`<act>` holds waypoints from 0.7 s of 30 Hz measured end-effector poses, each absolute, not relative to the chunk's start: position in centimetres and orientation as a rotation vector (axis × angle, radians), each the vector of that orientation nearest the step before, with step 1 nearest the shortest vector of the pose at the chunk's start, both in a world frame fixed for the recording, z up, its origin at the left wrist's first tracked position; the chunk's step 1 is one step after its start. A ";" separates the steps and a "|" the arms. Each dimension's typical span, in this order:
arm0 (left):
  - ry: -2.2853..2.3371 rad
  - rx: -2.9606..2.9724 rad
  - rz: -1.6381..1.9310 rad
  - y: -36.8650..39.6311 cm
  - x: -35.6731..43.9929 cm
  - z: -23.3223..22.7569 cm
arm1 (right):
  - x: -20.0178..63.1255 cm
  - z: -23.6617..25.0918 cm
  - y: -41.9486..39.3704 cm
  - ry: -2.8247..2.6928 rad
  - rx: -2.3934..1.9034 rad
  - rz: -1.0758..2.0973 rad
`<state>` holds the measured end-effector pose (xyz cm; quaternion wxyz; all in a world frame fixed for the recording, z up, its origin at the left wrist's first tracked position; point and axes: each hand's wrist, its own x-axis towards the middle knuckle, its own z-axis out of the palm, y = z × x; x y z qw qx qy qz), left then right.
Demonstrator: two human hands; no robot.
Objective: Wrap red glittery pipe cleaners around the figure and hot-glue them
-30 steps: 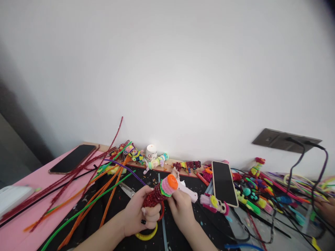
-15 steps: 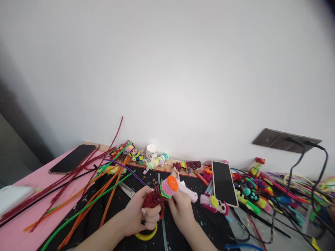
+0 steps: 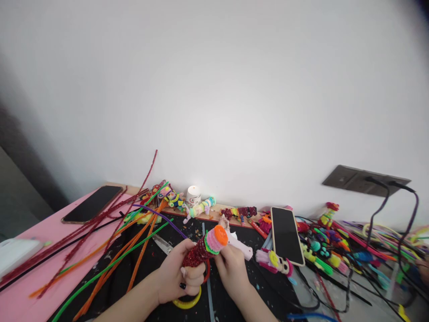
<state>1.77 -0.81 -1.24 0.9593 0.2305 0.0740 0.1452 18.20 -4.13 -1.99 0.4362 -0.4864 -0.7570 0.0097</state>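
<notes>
The person holds a pipe-cleaner figure [image 3: 206, 246] in both hands, raised just above the black mat [image 3: 140, 273] on the worktop [image 3: 36, 241]. The left hand [image 3: 177, 277] is closed around the sparkly red lower part of the figure, fingers curled and clamped on it. The right hand [image 3: 231, 268] is closed on the upper end, thumb and fingertips pinching just below the stacked coils, pink and green with an orange disc on top. A white glue gun [image 3: 239, 245] shows just behind the right hand; whether the hand touches it cannot be told. A yellow ring [image 3: 189, 302] lies on the mat under the left hand, and a red loop hangs beside the left fingers. Judged step: seating or pressing the coloured coils onto the tip of the red body. The next move calls for a firm, steady grip below with the left hand while the right works the coils with small pinches, so that the stack stays aligned and does not slip sideways. Surroundings: loose pipe cleaners [image 3: 110, 250] in orange, green, purple and dark red fan across the mat to the left; scissors [image 3: 164, 243] lie near the left hand; a phone [image 3: 286, 235] lies to the right, a second phone [image 3: 92, 203] on the pink area at the far left; finished small figures [image 3: 201, 207] line the wall edge beside a small white pot [image 3: 193, 194].
</notes>
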 end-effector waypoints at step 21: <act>0.168 0.503 0.282 -0.8 1.9 -1.1 | 18.2 -2.1 -4.2 -1.885 -1.202 0.029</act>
